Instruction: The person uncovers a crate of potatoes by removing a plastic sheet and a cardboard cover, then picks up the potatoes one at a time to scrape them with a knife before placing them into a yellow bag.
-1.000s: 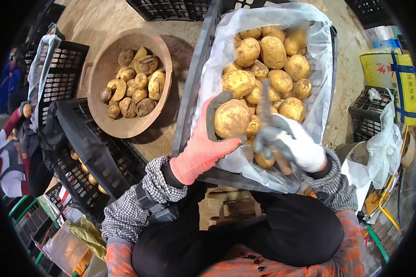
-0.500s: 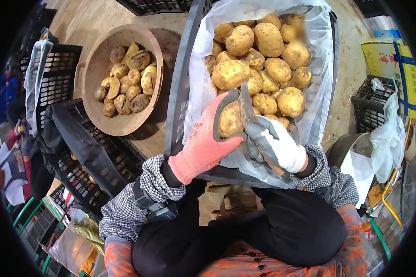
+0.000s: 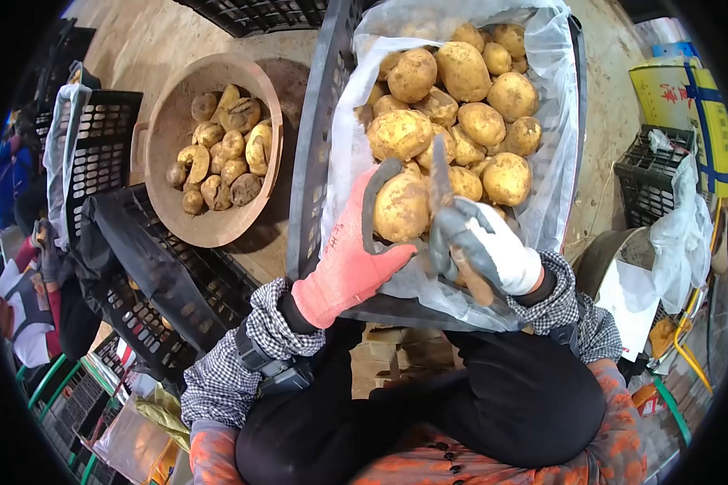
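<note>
My left hand [image 3: 360, 238], in a pink glove with grey palm, reaches over the lined crate [image 3: 315, 153]. Its thumb and forefinger are spread around the left side of a large potato [image 3: 402, 208]; any fingers beneath are hidden. In my right hand [image 3: 481, 242], gloved in white and grey, is a knife [image 3: 440, 174] with a brown handle, gripped with the blurred blade pointing up and away from me. The blade is just right of that potato. Several more soil-marked potatoes [image 3: 461, 71] fill the crate on a white sheet liner [image 3: 554, 121].
A brown basin [image 3: 158, 174] left of the crate holds several cut or dark-spotted potatoes [image 3: 233, 144]. Black crates [image 3: 105, 137] stand farther left. On the right are a yellow box [image 3: 663, 101], a black basket [image 3: 643, 190] and a round container [image 3: 615, 250]. Another person [image 3: 32, 299] sits at far left.
My left thumb and forefinger have spread wider and drawn back from the potato. The knife has tilted slightly in my right hand, its blade now blurred. The view has shifted a little.
</note>
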`<state>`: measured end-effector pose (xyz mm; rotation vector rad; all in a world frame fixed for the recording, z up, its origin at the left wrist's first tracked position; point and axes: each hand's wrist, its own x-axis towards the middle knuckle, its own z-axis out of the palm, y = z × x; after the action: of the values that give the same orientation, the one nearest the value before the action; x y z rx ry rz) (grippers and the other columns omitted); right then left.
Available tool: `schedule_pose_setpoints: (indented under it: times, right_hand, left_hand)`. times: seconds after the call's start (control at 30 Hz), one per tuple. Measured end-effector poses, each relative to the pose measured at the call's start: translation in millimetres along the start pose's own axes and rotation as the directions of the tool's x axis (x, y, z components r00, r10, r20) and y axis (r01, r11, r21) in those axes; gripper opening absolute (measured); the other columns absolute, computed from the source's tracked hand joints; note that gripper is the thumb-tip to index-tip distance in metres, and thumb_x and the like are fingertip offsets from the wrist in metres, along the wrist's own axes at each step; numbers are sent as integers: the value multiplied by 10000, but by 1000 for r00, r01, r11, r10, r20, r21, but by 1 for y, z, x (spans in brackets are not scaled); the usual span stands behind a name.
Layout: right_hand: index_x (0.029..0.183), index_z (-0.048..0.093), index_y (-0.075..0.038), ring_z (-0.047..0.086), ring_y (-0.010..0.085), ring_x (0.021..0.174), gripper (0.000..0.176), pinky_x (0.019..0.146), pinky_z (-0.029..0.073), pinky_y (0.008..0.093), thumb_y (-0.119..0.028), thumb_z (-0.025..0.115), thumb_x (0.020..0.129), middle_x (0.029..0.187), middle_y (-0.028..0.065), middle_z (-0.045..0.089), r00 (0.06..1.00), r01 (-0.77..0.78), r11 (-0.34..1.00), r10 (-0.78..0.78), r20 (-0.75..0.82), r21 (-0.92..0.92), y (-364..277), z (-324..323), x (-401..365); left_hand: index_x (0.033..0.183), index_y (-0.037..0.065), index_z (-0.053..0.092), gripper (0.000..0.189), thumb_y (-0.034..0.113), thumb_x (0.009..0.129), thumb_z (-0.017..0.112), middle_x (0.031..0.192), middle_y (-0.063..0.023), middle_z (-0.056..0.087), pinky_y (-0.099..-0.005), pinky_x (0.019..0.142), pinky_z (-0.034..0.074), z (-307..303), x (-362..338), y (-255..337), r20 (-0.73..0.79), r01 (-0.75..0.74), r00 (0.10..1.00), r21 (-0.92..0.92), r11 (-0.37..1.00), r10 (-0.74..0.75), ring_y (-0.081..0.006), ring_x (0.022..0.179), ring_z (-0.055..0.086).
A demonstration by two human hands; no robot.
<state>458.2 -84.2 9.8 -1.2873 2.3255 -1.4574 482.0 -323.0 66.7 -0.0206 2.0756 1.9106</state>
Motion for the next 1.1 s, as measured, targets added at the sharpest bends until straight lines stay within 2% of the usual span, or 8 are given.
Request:
schedule_pose_setpoints:
  times: [0.23, 0.33, 0.5, 0.57, 0.6, 0.73, 0.97, 1.1]
  right_hand:
    - [1089, 580, -5, 531, 104, 644, 333, 599, 445, 283, -304, 501, 966, 734, 11, 579, 533, -835, 311, 661, 529, 453, -50, -21, 57]
    - [1063, 584, -1, 484, 83, 539, 367, 497, 396, 257, -346, 502, 965, 648, -12, 536, 790, -612, 710, 528, 311, 348, -38, -7, 41]
    - [1122, 567, 8, 604, 228, 635, 354, 594, 468, 325, -292, 513, 942, 715, 98, 614, 576, -790, 347, 703, 417, 506, -48, -11, 51]
    - [1092, 560, 11, 607, 207, 666, 318, 620, 471, 325, -258, 515, 929, 748, 106, 619, 977, -211, 971, 213, 9, -111, -39, -3, 38]
    - [1103, 554, 31, 580, 130, 676, 331, 605, 463, 295, -250, 522, 930, 773, 89, 608, 661, -740, 625, 609, 439, 248, -39, -9, 40]
    - [1206, 509, 78, 581, 170, 701, 407, 652, 484, 322, -224, 527, 933, 818, 101, 622, 726, -552, 260, 616, 304, 792, -35, -18, 39]
    - [1160, 531, 57, 573, 145, 657, 367, 596, 476, 307, -250, 510, 960, 710, 66, 591, 856, -517, 793, 485, 178, 324, -54, -23, 52]
    - [1102, 554, 35, 561, 131, 614, 303, 553, 461, 288, -226, 520, 950, 674, 57, 584, 600, -792, 358, 610, 518, 495, -48, -22, 53]
  left_hand:
    - [1375, 16, 333, 736, -51, 723, 668, 1299, -105, 443, -332, 1048, 341, 1, -4, -2, 13, -72, 997, 138, 988, 70, -201, 1236, 426]
    - [1347, 4, 358, 677, 5, 747, 671, 1316, -183, 422, -370, 1068, 328, 3, -6, -3, 13, -3, 1000, 95, 995, 2, -319, 1250, 423]
    - [1368, -1, 345, 722, -16, 728, 677, 1342, -166, 423, -356, 1072, 317, 1, -5, -3, 13, -154, 988, 297, 942, 157, -296, 1267, 412]
    - [1387, -4, 329, 759, -50, 714, 676, 1366, -130, 429, -336, 1070, 315, 1, -7, -7, 9, -161, 986, 336, 928, 168, -250, 1274, 413]
    - [1384, -3, 332, 723, 0, 748, 677, 1347, -132, 447, -338, 1055, 341, 0, -5, -8, 3, -108, 994, 280, 954, 112, -252, 1249, 444]
    - [1386, 5, 338, 581, 227, 910, 586, 1290, -133, 486, -328, 936, 466, -1, 2, 7, 5, 180, 978, -531, 828, -210, -224, 1149, 537]
    - [1426, 53, 298, 560, 275, 957, 508, 1334, -102, 431, -314, 805, 532, -1, 1, 23, 61, 244, 964, -597, 765, -260, -197, 1127, 547]
    - [1438, 97, 296, 665, 118, 852, 609, 1369, -78, 398, -320, 878, 504, -3, 0, 16, 105, 276, 959, -539, 796, -262, -188, 1174, 514]
